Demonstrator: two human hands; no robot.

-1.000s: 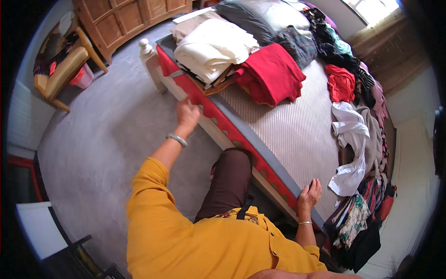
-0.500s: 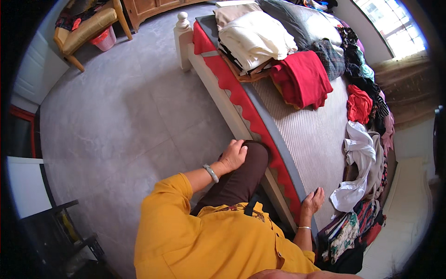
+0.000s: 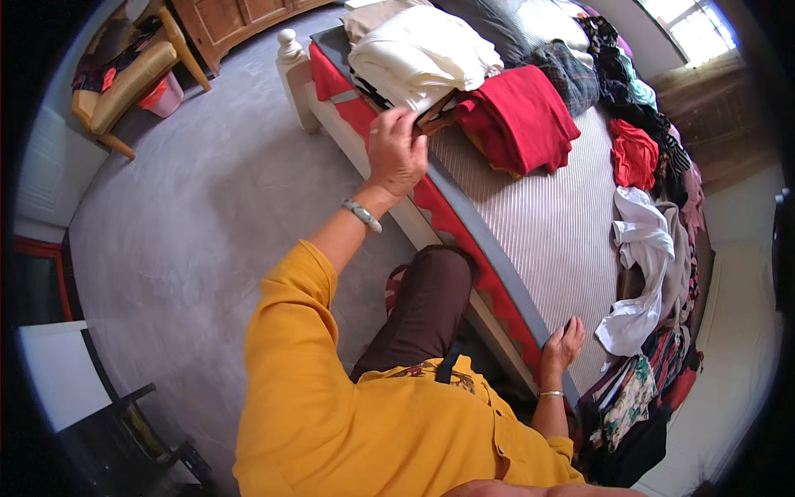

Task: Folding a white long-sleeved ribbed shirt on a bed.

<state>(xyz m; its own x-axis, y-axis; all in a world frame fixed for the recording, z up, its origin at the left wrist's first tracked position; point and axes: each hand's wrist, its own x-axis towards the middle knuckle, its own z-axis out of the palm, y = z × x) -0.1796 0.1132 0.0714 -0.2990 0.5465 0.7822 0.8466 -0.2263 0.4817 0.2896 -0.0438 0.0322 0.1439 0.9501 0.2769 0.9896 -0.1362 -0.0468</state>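
My left hand (image 3: 397,155), with a grey bangle at the wrist, is raised over the bed's edge. Its fingers are loosely bent with the thumb apart, and I see nothing in them. Just beyond the fingertips stands a folded pile of clothes topped with a white garment (image 3: 422,54). Beside that pile lies a folded red garment (image 3: 520,120). My right hand (image 3: 563,349), wearing a thin bracelet, rests on the edge of the bed (image 3: 538,273) with its fingers stretched out and holding nothing.
Loose clothes line the bed's far side: a crumpled red garment (image 3: 634,155), a white one (image 3: 642,248) and a patterned one (image 3: 631,399). A dark plaid garment (image 3: 567,79) lies behind the red one. A bedpost (image 3: 291,62) and a wooden chair (image 3: 132,83) stand left.
My left hand has lifted off my knee and moved forward to the white-topped pile. My right hand has stayed on the bed's edge. The view has shifted slightly.
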